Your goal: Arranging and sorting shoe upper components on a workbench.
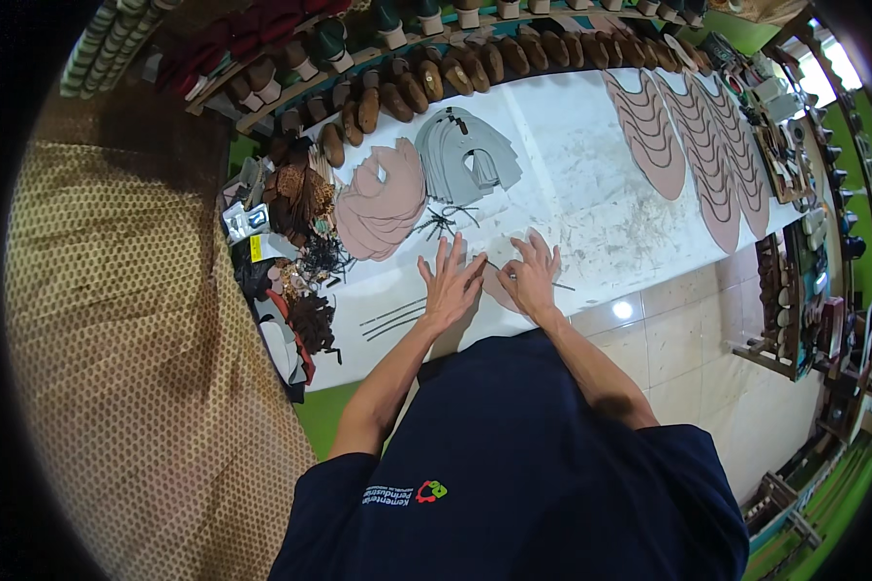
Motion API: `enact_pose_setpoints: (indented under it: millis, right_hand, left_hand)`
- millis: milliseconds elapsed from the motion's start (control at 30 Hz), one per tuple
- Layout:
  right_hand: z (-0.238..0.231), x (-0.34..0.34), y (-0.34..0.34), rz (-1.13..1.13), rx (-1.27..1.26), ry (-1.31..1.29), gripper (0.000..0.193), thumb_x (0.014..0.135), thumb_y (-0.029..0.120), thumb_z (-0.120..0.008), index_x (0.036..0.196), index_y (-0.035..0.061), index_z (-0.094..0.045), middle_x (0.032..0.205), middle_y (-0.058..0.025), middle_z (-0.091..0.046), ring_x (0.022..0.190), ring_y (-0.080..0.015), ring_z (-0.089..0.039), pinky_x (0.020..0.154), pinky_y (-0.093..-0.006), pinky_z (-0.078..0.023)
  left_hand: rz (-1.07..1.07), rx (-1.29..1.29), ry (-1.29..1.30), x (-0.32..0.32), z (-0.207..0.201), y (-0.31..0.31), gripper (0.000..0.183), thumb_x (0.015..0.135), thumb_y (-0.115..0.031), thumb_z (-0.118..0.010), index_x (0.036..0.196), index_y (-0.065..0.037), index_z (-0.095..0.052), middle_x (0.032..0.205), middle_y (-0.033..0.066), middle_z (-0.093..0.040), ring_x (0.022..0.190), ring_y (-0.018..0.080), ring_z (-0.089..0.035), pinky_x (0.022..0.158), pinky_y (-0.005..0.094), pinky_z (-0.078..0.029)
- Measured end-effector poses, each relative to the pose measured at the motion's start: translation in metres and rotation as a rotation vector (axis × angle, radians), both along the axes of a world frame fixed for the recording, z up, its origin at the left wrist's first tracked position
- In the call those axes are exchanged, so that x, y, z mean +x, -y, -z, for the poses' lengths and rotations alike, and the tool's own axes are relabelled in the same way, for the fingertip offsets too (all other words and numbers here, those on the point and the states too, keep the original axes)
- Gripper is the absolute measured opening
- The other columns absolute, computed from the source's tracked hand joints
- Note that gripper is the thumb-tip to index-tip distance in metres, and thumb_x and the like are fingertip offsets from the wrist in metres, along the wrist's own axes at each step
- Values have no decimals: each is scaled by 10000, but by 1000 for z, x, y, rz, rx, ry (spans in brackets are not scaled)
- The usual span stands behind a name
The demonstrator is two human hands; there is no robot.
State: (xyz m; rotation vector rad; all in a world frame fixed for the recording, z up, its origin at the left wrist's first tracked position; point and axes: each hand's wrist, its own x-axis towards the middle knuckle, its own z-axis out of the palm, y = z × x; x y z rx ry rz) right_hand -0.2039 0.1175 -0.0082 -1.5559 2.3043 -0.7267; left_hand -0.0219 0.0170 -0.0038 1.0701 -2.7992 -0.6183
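Observation:
On the white table's near edge lies a pink U-shaped shoe upper piece [499, 293], partly hidden by my hands. My left hand [449, 289] is at its left side, thumb and index finger closing at the dark inner edge while the other fingers lift away. My right hand [533, 281] pinches the same edge from the right, its outer fingers raised. A thin dark strip [565, 287] sticks out beyond the right hand. Several loose dark strips [392, 318] lie left of my left hand. Beyond my hands are a bunch of short black strips [446, 221], fanned pink upper pieces [383, 208] and grey ones [467, 155].
Rows of pink upper pieces with dark curved edges [698, 136] cover the table's [581, 145] far right. Brown shoe lasts [412, 94] line its back. Scraps and packets [305, 203] crowd the left end, beside a patterned curtain [145, 320]. Shelves [794, 300] stand right.

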Motion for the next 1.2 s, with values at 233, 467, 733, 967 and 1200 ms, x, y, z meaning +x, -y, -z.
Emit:
enact_pose_setpoints:
  millis: [233,467,733,967,1200]
  right_hand:
    - [-14,1,0,20,60,95,197,828,320,-818,807,124,-824,1518,-83,-547,1554,-381,-262,1203,-748,-100]
    - [-7,3,0,6,9,-10,194,807,328,-839,791,135,-826,1510,-59,-558,1552,-370,-282,1207,-742,-106]
    - [-3,6,-1,22,10,-8,172,774,311,-865,806,144,-845,1482,-44,-576,1544,-358,-302,1213,-736,-112]
    - [-1,6,-1,27,1,14,184,763,319,-881,816,145,-848,1469,-41,-582,1531,-358,-317,1209,-740,-111]
    - [1,5,-2,25,3,-2,198,779,337,-871,818,144,-847,1466,-38,-586,1524,-361,-327,1207,-741,-112]
  left_hand:
    - [71,-35,82,2,-1,2,470,1015,-326,-632,1479,-392,-607,1781,121,-127,1626,403,-95,1129,843,-76]
    - [78,-50,76,2,-3,3,436,1028,-353,-610,1463,-384,-623,1772,118,-160,1618,401,-115,1120,849,-81]
    - [146,-130,151,-4,-10,2,467,1051,-429,-554,1508,-341,-588,1770,125,-178,1613,395,-139,1119,837,-88]
    - [99,-128,98,0,-4,-9,494,1038,-434,-571,1519,-321,-570,1776,108,-173,1619,391,-132,1140,836,-85]
    - [97,-93,98,-1,-8,-8,484,1049,-400,-566,1531,-360,-555,1780,109,-146,1626,387,-82,1138,835,-78]
